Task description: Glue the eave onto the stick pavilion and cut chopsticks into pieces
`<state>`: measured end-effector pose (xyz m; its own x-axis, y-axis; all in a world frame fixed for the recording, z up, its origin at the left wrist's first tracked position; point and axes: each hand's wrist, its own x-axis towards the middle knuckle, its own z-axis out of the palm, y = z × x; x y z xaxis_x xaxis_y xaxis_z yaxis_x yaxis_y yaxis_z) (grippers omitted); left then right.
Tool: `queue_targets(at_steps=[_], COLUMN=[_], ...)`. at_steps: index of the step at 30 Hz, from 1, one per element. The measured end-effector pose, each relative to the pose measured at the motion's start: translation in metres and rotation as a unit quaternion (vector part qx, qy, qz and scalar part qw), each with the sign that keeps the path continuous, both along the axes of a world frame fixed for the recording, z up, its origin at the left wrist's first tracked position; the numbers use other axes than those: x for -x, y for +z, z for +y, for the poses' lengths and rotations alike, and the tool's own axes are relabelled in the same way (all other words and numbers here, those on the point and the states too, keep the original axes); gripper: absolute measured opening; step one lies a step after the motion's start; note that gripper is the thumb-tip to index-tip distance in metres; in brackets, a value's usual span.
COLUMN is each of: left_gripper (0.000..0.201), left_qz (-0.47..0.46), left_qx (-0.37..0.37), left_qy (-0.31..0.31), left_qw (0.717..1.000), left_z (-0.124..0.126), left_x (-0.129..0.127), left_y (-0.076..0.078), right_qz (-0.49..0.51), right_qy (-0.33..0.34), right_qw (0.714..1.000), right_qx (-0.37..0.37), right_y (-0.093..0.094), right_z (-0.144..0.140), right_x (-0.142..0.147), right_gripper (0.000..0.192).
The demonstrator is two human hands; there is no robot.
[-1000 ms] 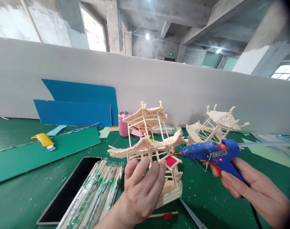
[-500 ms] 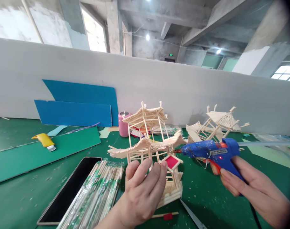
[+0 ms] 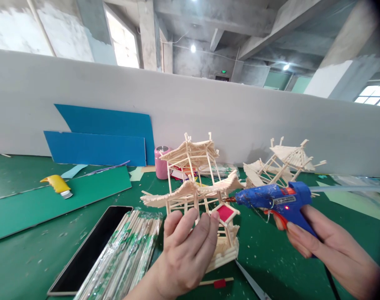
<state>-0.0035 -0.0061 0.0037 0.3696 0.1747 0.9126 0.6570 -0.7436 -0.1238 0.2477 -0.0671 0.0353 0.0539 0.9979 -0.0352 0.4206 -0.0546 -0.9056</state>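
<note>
My left hand (image 3: 190,252) is closed, pinching a small square stick frame with a red panel (image 3: 225,213) by its left corner. It holds this frame in front of a stick-built pagoda model (image 3: 194,189), whose lower part is partly hidden behind the hand. My right hand (image 3: 324,243) is wrapped round the handle of a blue glue gun (image 3: 271,198), fingers at its orange trigger. The gun's nozzle points left, close to the upper edge of the red-panelled frame; whether it touches, I cannot tell. The gun's small red light is on.
Bagged sticks (image 3: 121,254) lie over a black phone-like slab (image 3: 90,252) at left. A yellow cutter (image 3: 57,185) rests on a green board (image 3: 108,185). A second stick model (image 3: 283,162) stands behind the gun. A pointed metal blade (image 3: 251,279) lies at the front. A pink flask (image 3: 161,164) stands behind.
The glue gun has shifted slightly left, its nozzle closer over the top of the small frame. My left hand has stayed in place.
</note>
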Motion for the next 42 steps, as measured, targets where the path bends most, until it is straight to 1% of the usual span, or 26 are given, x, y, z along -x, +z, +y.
queue_targets(at_steps=[3,6,10,14,19,24,28,31,36,42], left_gripper=[0.028,0.028,0.027,0.027,0.026,0.027,0.026,0.026,0.028,0.027], left_qz=[0.001,0.005,0.004,-0.008,-0.012,-0.007,-0.012,-0.01,0.016,0.034], left_qx=[0.002,0.002,-0.002,-0.003,-0.003,-0.007,-0.011,-0.009,-0.02,-0.038], left_qy=[-0.001,-0.001,0.0,0.006,-0.002,-0.002,-0.004,-0.01,-0.017,-0.023], left_qw=[1.0,1.0,1.0,1.0,1.0,1.0,1.0,1.0,1.0,0.998], left_z=[0.0,-0.001,0.0,0.0,0.0,0.0,0.002,0.002,0.001,0.001], left_x=[0.0,0.001,0.001,0.0,0.0,0.0,0.0,0.0,0.002,0.003], left_y=[0.001,0.001,0.0,-0.001,-0.001,0.0,-0.002,-0.001,0.004,0.006], right_qz=[0.007,0.009,0.006,0.02,0.033,0.021,0.026,0.029,0.052,0.034], right_qy=[-0.005,-0.011,-0.011,0.004,-0.009,-0.019,0.01,0.027,0.053,0.059], right_qw=[1.0,1.0,1.0,1.0,0.999,0.999,0.999,0.999,0.997,0.997], right_qx=[0.017,0.016,0.0,0.006,0.014,0.024,0.04,0.034,0.024,0.044], right_y=[0.005,0.007,0.004,0.0,-0.004,0.004,0.011,0.009,0.006,0.013], right_z=[-0.001,-0.001,0.001,0.002,0.003,0.001,-0.001,0.001,0.003,0.002], right_x=[0.005,0.008,0.006,0.001,-0.001,0.007,0.009,0.006,0.007,0.012], right_gripper=[0.02,0.02,0.022,0.022,0.021,0.021,0.021,0.02,0.021,0.029])
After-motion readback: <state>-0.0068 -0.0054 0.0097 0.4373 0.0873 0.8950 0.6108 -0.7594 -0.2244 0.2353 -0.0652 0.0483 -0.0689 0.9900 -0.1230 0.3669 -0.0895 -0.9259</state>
